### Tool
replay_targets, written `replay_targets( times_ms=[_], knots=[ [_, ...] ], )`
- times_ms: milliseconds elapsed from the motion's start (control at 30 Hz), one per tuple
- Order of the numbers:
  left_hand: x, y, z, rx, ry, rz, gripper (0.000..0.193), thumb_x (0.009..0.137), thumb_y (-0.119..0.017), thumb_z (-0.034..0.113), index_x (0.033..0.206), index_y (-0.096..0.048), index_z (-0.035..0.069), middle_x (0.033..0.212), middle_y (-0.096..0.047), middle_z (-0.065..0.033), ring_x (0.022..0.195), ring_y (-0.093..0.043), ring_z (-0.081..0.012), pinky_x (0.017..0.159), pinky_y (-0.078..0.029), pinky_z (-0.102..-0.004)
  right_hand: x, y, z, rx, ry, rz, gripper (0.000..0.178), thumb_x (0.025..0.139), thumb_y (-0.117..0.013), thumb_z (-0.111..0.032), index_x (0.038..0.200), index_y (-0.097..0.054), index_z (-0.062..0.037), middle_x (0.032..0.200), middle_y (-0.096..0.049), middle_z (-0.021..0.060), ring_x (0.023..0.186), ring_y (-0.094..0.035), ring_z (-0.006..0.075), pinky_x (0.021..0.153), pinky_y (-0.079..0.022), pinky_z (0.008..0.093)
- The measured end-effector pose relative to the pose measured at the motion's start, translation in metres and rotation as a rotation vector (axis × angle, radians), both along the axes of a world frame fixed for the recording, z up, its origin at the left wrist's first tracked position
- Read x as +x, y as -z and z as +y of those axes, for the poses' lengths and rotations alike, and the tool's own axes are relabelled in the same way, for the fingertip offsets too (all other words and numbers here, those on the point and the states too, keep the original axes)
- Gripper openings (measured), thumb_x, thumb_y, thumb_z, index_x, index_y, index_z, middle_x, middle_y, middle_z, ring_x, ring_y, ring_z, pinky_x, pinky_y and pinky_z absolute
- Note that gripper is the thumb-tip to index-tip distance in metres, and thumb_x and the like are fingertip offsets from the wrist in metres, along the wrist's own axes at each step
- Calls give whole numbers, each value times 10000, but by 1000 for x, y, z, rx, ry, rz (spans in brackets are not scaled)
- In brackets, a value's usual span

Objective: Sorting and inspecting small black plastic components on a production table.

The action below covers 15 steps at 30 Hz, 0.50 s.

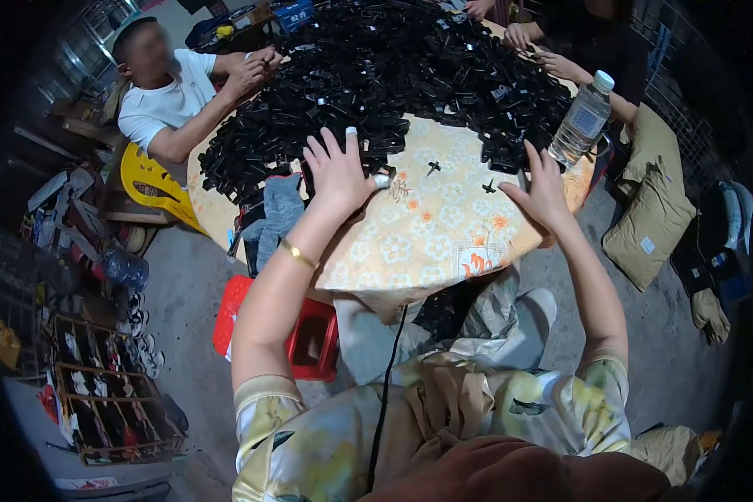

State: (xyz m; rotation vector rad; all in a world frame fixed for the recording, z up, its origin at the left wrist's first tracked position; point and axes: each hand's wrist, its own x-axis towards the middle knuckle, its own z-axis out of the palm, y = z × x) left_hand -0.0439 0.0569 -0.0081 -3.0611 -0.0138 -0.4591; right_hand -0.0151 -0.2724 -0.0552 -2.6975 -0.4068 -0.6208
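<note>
While the left hand (335,174) lay spread wide at the near edge of the heap of black parts (351,79), its thumb in a white wrap (383,181) and turned inward, the right hand (545,197) stood similarly open by the heap's right end, its thumb well apart from the fingers. Neither seemed to grip anything, though what lay beneath the palms could not be told. The heap covered the far side of the bench (393,243), and between the hands a loose part (433,169) and a second loose part (489,186) rested on its floral surface. Handling that edge well probably called for relaxed fingers and light, even pressure, since tangled small pieces would likely snag or tumble if shoved. The right hand needed the most care, with a clear bottle (583,121) standing just beside its fingertips; a wide sweep there could have tipped it. On the other side, the left forearm was best kept from dragging the grey glove (282,205).
</note>
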Motion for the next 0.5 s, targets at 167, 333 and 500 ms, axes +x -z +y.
replay_targets(
  times_ms=[167, 333, 500],
  knots=[
    [50, 12, -11, -106, -30, 203, 1017, 662, -687, 536, 1397, -176, 54, 1340, -226, -351, 1269, -197, -487, 1054, -143, -516, 9, -4, 48, 50, -113, 54, 724, 711, -705, -280, 1318, -358, -94, 1306, -342, 279, 1187, -367, 422, 989, -327, 455],
    [88, 37, -43, -403, 149, 51, 839, 692, -683, 281, 1376, -238, 87, 1359, -271, -254, 1243, -236, -483, 1049, -182, -513, 15, 2, 113, 25, -288, 46, 628, 736, -666, -220, 1284, -393, -78, 1307, -339, 270, 1210, -330, 427, 1014, -294, 456],
    [117, 53, -31, -1137, 169, -314, 485, 726, -553, 79, 1196, -462, -4, 1127, -523, -227, 1021, -521, -355, 912, -415, -382, 25, -20, 130, 124, -619, 212, 725, 704, -683, -238, 1329, -342, -98, 1357, -278, 264, 1248, -301, 415, 1033, -288, 434]
  ],
)
